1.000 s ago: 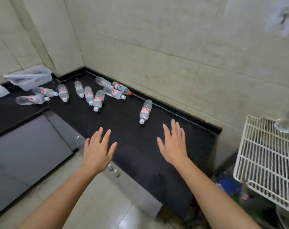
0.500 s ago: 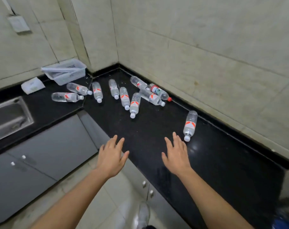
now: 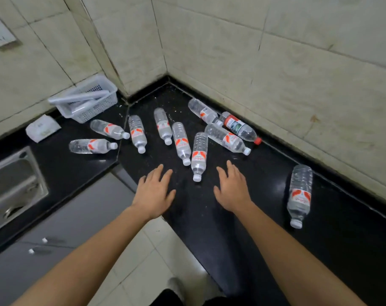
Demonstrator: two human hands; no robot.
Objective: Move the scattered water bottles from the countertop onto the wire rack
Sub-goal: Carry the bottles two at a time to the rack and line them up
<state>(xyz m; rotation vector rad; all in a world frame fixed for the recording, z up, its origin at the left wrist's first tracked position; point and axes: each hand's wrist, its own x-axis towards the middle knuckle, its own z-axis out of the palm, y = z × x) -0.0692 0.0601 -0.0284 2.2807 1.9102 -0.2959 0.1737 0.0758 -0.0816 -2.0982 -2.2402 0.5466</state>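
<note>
Black corner countertop, tiled walls. Water bottles lie scattered on it; wire rack out of view. Left hand and right hand hover, fingers spread, empty. Advise: grasp nearest bottle mid-body, lift clear of neighbours.

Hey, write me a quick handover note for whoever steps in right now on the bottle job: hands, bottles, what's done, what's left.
Left hand: open, empty, over the countertop edge.
Right hand: open, empty, beside the nearest bottle.
Bottles: ten lie on their sides on the countertop. Nine cluster near the corner, including a red-capped bottle by the wall. A lone bottle lies to the right.
Done: nothing visible; the wire rack is out of view.
Left: move all ten onto the rack.
</note>
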